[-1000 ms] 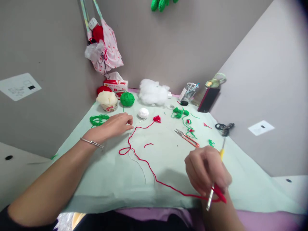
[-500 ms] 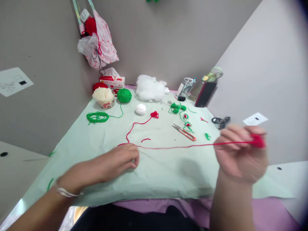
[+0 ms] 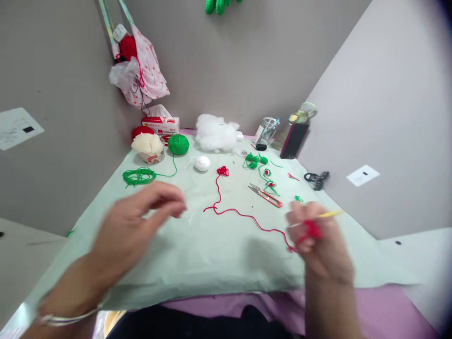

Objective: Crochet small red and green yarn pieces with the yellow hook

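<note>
My right hand (image 3: 319, 242), blurred, is closed around a small red crochet piece (image 3: 312, 230) and a crochet hook with a yellow handle (image 3: 330, 214). From that piece a red yarn strand (image 3: 254, 217) trails slackly leftward over the table. It leads to a small red yarn tangle (image 3: 222, 171). My left hand (image 3: 141, 226) is raised over the left side of the table, smeared by motion. Its thumb and index fingertips come together in a pinch; whether anything thin sits between them is hidden. A gap separates this hand from the red strand.
Orange-handled thread snips (image 3: 266, 195) lie near green crochet pieces (image 3: 256, 160). Behind are a white yarn ball (image 3: 202, 164), a green yarn ball (image 3: 178, 144), white stuffing (image 3: 216, 134) and a glass (image 3: 266, 132). A phone (image 3: 294, 140) leans against a bottle at right.
My left hand has let go of the red yarn and lifted off the table. The taut strand has dropped slack. My right hand has moved left and down, and the yellow hook handle now shows.
</note>
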### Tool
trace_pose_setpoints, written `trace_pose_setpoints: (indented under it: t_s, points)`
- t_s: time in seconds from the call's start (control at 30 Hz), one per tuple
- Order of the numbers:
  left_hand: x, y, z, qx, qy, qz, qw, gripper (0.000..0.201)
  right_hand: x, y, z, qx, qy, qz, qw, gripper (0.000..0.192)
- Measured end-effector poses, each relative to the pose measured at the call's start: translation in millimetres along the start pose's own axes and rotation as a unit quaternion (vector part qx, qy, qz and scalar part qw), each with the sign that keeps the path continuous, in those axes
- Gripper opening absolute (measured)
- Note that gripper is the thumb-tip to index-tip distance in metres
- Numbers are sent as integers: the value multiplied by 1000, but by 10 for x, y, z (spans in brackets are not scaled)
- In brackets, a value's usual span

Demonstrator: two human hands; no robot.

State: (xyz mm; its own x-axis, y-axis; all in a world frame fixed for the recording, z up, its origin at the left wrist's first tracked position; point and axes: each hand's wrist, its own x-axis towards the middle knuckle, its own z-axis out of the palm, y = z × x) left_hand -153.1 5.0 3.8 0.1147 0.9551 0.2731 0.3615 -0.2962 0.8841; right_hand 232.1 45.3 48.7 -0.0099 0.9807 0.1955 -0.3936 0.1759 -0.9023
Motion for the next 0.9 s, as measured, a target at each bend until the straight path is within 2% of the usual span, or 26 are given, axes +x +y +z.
trace_pose_setpoints:
  t_s: [0.03,0.07,0.1,0.17,0.3,0.5,0.6,0.67,0.73,0.8,0.9]
  points:
    - [341,325,310,8,-25,22,999,5,-20,125,129,-11,-48,44,998,32]
    - [576,553,559,-4,-51,50,997,11,-44,238,231,-17,-75,85,993,35]
    - [707,682,742,-11,-71,65,995,13,-70,331,304,-28,-95,128,987,36]
    - [738,704,924,-8,-98,82,992,15,-111,449,376,-33,-104,180,978,34]
    - [554,482,929,6,-120,102,988,15,-136,490,400,-60,-82,212,972,30]
    - [596,510,981,-9,-151,126,981,15,-134,518,503,-135,-73,199,968,26]
    - [550,498,1009,-59,-89,62,992,7,-134,555,495,-118,-64,200,971,26]
    - [478,480,1012,-136,-39,-14,990,21,-145,582,465,-94,-54,214,971,28]
    - [408,476,1017,-223,-45,-75,971,32,-172,602,440,-75,-49,224,970,29]
    - [377,497,1039,-289,-92,-109,947,38,-214,609,435,-66,-56,229,970,27]
    - [429,560,1126,-404,-131,-124,897,30,-282,593,451,-53,-73,230,969,24]
